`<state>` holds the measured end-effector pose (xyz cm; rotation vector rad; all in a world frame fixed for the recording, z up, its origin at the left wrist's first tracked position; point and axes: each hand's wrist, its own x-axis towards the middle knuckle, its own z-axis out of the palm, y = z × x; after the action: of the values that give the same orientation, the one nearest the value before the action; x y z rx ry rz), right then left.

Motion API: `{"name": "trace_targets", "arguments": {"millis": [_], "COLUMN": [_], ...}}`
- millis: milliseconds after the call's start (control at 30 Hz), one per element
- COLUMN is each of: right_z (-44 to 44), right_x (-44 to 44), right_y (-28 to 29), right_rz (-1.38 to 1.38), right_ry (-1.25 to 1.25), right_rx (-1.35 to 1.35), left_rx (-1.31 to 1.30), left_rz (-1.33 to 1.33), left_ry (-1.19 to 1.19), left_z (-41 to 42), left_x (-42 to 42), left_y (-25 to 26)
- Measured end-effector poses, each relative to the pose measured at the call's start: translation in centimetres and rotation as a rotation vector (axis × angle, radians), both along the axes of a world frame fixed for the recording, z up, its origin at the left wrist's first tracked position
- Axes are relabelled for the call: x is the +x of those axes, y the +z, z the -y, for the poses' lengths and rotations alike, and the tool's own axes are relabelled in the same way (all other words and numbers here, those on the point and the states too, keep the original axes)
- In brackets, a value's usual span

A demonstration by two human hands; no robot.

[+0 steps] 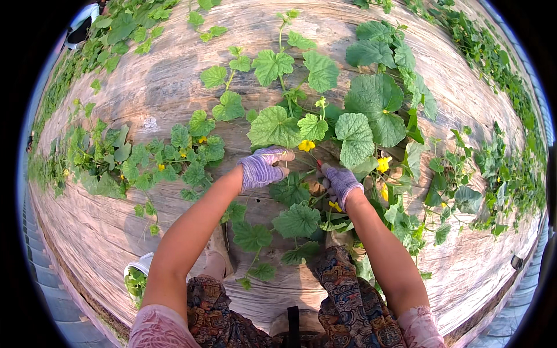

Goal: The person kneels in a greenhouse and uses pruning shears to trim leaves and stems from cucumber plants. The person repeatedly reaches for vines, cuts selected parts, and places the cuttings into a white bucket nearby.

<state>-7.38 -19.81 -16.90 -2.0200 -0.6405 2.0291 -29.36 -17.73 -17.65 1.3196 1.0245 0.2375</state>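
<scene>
A purple fingerless knit glove covers my left hand (264, 168), which reaches in beneath a broad green leaf (275, 127). Its thumb and fingers point right, towards thin vine stems; whether they pinch one I cannot tell. My right hand (339, 182), gloved alike, is closed around a small tool with a red part (320, 163) showing at the fingertips; the rest of the tool is hidden. Between the hands, a yellow flower (307, 145) opens at the leaf's lower edge. Another yellow flower (335, 206) shows just below my right hand.
Wrinkled plastic sheeting (174, 82) covers the ground. Leafy vines spread left (156, 161) and right (378, 104). A white bucket (141, 266) holding cut greenery stands by my left elbow. A shoe (219, 248) rests on the sheeting. A small dark object (516, 262) lies far right.
</scene>
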Motion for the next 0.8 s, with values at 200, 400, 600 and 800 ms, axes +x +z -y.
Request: {"name": "trace_targets", "arguments": {"millis": [200, 400, 600, 800], "right_z": [-0.4, -0.5, 0.7, -0.4], "right_x": [-1.4, -0.1, -0.2, -0.7], "right_y": [0.0, -1.4, 0.0, -0.7], "right_rz": [-0.106, -0.067, -0.174, -0.125], "right_ry": [-0.082, -0.034, -0.136, -0.101], "right_rx": [-0.041, 0.007, -0.04, -0.025], "left_rx": [0.578, -0.023, 0.272, 0.117], "left_rz": [-0.055, 0.005, -0.07, 0.023], "left_ry": [-0.037, 0.077, -0.022, 0.008], "left_z": [0.7, -0.1, -0.3, -0.3], "left_x": [-0.3, 0.7, -0.9, -0.2], "left_y": [-1.8, 1.3, -1.3, -0.6]}}
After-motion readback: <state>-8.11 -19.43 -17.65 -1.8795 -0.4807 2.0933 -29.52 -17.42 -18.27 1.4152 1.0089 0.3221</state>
